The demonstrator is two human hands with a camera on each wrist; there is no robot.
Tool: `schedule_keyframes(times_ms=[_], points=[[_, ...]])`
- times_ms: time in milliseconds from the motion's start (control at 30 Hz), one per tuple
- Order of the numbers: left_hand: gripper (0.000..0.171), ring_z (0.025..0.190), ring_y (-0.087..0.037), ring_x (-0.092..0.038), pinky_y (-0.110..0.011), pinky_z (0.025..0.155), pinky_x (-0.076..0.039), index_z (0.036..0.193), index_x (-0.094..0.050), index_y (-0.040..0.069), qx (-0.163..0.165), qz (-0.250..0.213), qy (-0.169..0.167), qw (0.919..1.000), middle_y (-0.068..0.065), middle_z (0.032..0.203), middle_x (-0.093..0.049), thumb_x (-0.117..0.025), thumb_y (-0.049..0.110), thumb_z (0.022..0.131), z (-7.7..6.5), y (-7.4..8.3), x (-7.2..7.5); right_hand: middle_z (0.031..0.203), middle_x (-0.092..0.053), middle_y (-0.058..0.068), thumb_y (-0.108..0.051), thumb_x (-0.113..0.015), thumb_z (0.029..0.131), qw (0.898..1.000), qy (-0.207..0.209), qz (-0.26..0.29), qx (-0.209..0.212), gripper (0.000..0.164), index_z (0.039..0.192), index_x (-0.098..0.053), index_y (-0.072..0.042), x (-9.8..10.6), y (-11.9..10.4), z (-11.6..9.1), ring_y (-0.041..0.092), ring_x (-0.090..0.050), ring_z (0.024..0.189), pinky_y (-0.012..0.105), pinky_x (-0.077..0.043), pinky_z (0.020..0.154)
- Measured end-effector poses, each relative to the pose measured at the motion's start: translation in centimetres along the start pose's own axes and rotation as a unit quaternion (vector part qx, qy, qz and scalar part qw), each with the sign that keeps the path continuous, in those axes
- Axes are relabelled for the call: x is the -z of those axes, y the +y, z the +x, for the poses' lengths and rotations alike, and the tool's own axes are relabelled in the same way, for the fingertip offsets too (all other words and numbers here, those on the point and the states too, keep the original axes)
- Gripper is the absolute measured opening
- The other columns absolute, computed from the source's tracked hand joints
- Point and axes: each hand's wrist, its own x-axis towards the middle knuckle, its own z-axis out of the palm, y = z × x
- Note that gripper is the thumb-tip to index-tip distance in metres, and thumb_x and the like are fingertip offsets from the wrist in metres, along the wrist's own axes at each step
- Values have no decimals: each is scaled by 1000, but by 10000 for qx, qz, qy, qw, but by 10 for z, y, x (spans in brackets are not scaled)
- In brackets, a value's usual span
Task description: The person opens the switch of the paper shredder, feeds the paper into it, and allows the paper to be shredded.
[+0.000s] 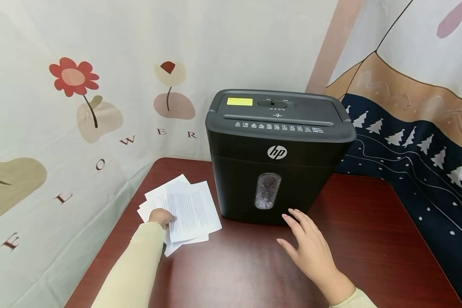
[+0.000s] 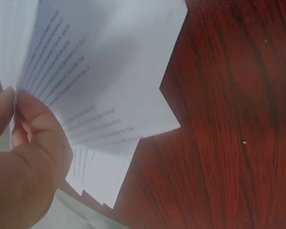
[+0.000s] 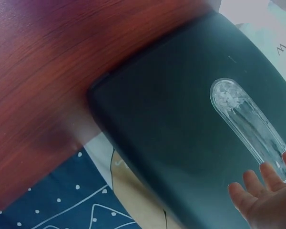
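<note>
A printed sheet of paper [image 1: 190, 214] is pinched at its left edge between the thumb and fingers of my left hand [image 1: 162, 217]. In the left wrist view that sheet [image 2: 105, 62] tilts over other printed sheets [image 2: 102, 171], which lie loosely fanned on the table. My right hand [image 1: 309, 246] hovers in front of the paper shredder [image 1: 246, 184], fingers spread and holding nothing. The black shredder stands upright with an HP logo and a feed slot [image 1: 277, 121] along its top. Shredded bits show through its oval window [image 3: 250, 126], near my right fingertips in the right wrist view.
The shredder stands on a dark red wooden table [image 1: 254, 265], towards its back edge. Behind it hangs a pale cloth [image 1: 138, 51] printed with flowers and letters. A navy cloth with white trees [image 1: 408, 158] hangs at the right.
</note>
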Motion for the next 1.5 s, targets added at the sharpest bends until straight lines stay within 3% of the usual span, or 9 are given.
schedule_keyframes(times_ms=[167,300,500,633,733,900,1067,1300,1500], points=[[29,57,-13,-51,-19,52,-45,98,-56,-21,-176,287,-220,9992,-12,68,-54,-67,3,84,2,-1,3,129,-56,15,-22,-88,66,10000,-52,-27,-76,66,123,-61,-7,1,-1,-2,35,-52,119,50,-47,91],[27,49,-9,-44,-17,47,-39,101,-52,-19,-174,-279,-276,9991,-4,62,-46,-64,-1,84,1,-4,4,129,-57,14,-22,-88,66,9999,-54,-21,-103,65,123,-61,-7,1,-1,-3,34,-52,119,50,-47,91],[47,70,-18,-53,-26,61,-48,123,-43,-18,-41,-1245,-314,9917,-22,97,-51,-65,-6,83,6,-15,2,128,-57,15,-21,-89,65,9999,-34,-9,-111,65,123,-61,-7,1,-1,-5,34,-52,119,49,-47,91],[37,65,-16,-51,-27,60,-46,109,-47,-15,-265,-1691,-363,9846,-16,87,-52,-69,-4,82,10,-27,3,128,-57,15,-21,-89,65,9999,-40,-13,-120,65,123,-61,-7,0,-2,-6,34,-52,119,49,-47,91],[23,55,-12,-45,-26,54,-41,96,-48,-12,-397,-1755,-362,9830,-6,71,-48,-66,-4,84,-3,-26,9,128,-57,14,-21,-89,65,9999,-40,-11,-143,65,123,-61,-7,0,-2,-7,33,-52,119,49,-47,91],[12,55,-9,-44,-24,56,-42,88,-47,-6,-427,-1981,-457,9782,1,66,-50,-59,-5,89,-30,-21,18,128,-58,13,-21,-89,66,9999,-5,20,-167,66,123,-61,-7,1,-2,-8,32,-53,118,47,-48,90],[11,62,-10,-48,-25,60,-45,90,-49,-5,-587,-2231,-563,9714,2,71,-52,-60,-2,90,-44,-26,25,127,-58,12,-21,-88,66,9997,16,143,-210,66,124,-61,-7,1,-2,-7,31,-55,116,46,-49,88],[18,71,-12,-42,-26,63,-40,91,-46,1,-669,-2151,-589,9725,2,75,-45,-62,8,93,-66,-34,39,130,-56,12,-22,-87,69,9985,-100,293,-450,64,125,-60,-7,3,-5,-4,31,-56,116,47,-51,87],[16,78,-6,-49,-22,72,-43,99,-49,1,-634,-2513,-701,9633,8,82,-54,-61,10,94,-81,-44,44,132,-55,11,-22,-87,71,9972,-197,451,-570,65,127,-59,-7,4,-6,0,29,-57,115,44,-52,84]])
